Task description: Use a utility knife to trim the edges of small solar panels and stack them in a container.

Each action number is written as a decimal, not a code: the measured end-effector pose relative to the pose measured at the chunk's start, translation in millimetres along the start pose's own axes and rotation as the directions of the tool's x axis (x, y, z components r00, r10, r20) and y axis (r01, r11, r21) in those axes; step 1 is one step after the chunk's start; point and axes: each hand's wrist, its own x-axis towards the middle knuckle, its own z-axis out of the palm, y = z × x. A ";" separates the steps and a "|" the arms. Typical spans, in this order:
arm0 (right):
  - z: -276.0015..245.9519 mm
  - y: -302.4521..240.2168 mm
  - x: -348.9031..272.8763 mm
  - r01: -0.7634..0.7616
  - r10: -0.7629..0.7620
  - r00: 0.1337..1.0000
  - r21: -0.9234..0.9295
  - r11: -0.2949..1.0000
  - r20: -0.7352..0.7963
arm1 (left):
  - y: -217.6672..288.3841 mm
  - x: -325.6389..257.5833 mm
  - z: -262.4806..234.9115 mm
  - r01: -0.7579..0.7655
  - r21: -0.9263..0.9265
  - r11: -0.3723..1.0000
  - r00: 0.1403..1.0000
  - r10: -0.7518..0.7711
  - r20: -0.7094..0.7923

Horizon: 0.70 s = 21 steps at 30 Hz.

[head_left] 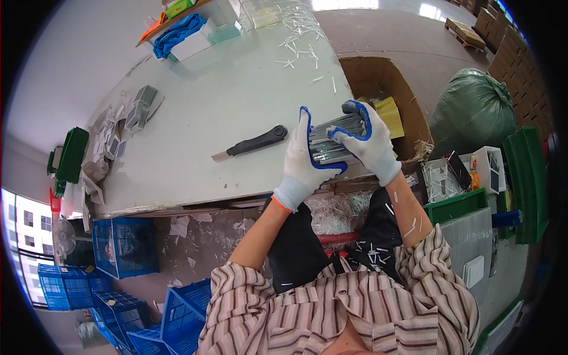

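Between my two gloved hands is a bundle of thin grey strips, stacked side by side, held over the near right edge of the table. My left hand, in a white glove with blue palm coating, grips the bundle's left side with its thumb underneath. From the right, my right hand, in a matching glove, has its fingers curled round the bundle. A utility knife with a dark handle lies left of my left hand, its blade pointing left.
Thin white offcuts litter the table. A cardboard box with a yellow piece inside stands beyond my right hand, near a green sack. Grey stacked pieces lie at the table's left. Blue crates stand on the floor.
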 end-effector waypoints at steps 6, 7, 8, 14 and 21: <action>10.7 29.4 4.3 0.018 -0.093 0.993 0.700 0.714 0.070 | -6.5 0.9 3.0 0.026 -0.331 0.943 0.997 -0.001 0.073; 9.3 33.8 3.9 0.016 -0.093 0.993 0.699 0.715 0.073 | -6.8 -0.2 2.6 0.034 -0.328 0.944 0.996 -0.006 0.085; 3.8 19.1 3.9 -0.067 -0.038 0.986 0.596 0.800 0.161 | -6.4 -1.2 3.4 0.045 -0.327 0.944 0.995 -0.012 0.101; 9.1 39.2 8.4 -0.075 -0.059 0.986 0.721 0.689 0.159 | 5.2 -2.5 9.7 0.107 -0.458 0.883 0.994 -0.106 0.028; 13.2 50.9 7.5 -0.046 0.125 0.992 0.876 0.481 -0.016 | -1.5 4.0 15.1 0.042 -0.262 0.964 0.995 -0.063 -0.073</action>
